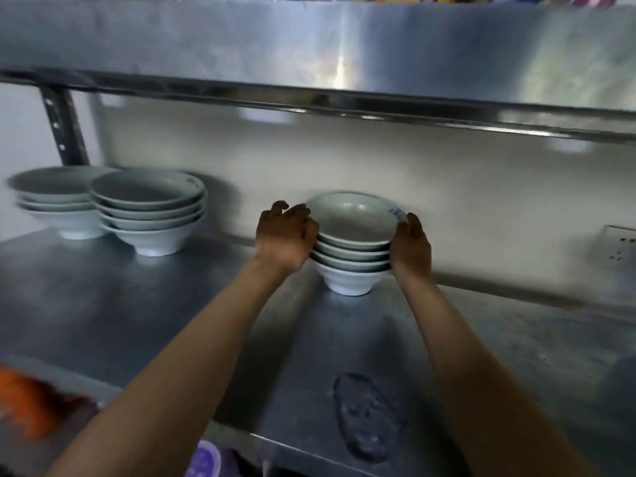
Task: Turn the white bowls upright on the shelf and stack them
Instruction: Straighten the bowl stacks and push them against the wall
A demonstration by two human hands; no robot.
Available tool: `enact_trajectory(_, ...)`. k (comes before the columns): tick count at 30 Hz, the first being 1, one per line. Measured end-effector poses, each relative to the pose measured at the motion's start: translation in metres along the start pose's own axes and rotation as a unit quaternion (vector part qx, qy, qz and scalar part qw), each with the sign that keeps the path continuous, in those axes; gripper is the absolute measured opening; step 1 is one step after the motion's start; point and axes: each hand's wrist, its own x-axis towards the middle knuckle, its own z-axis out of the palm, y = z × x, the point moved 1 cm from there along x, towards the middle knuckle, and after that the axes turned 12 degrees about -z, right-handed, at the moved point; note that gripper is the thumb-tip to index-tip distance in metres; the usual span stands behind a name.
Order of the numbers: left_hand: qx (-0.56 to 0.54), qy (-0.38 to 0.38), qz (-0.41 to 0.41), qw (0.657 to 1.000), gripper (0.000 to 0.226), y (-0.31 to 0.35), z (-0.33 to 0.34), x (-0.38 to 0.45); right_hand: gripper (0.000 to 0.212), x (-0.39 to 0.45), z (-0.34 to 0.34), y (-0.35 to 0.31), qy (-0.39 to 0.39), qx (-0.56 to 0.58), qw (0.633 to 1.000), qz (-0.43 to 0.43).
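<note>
Left hand (287,235) & right hand (411,247) flank upright bowl stack (354,246) on shelf (137,304), fingers loosely curled vs. rims. Risk: uneven side pressure tilts stack; top bowls slide off.

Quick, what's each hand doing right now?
Left hand: fingers curled against the stack of bowls, holding its side.
Right hand: holding the stack's other side.
</note>
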Motion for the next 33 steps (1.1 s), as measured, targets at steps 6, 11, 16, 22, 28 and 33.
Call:
enact_trajectory(6,0.077,0.029,-0.007,0.997,0.03,-0.069,-0.019,0.006,0.041,-0.014,0.065,-0.027,-0.051,-0.006,0.998,-0.024)
enact_trajectory(11,0.08,0.066,-0.018,0.994,0.026,-0.114,-0.036,0.008,0.042,-0.02,0.109,-0.05,-0.088,0.0,0.995,-0.044)
enact_trajectory(16,0.122,0.047,-0.042,0.99,0.036,-0.154,-0.042,0.012,0.048,-0.024,0.146,-0.063,-0.118,0.007,0.992,-0.044)
enact_trajectory(22,0.125,0.03,-0.059,0.99,0.04,-0.189,-0.047,0.016,0.047,-0.027,0.182,-0.075,-0.119,0.004,0.992,-0.052)
enact_trajectory(28,0.125,0.029,-0.056,0.99,0.038,-0.203,-0.051,0.018,0.048,-0.027,0.2,-0.074,-0.107,0.01,0.993,-0.047)
enact_trajectory(33,0.127,0.026,-0.067,0.989,0.033,-0.205,-0.047,0.018,0.048,-0.027,0.204,-0.074,-0.112,0.017,0.993,-0.045)
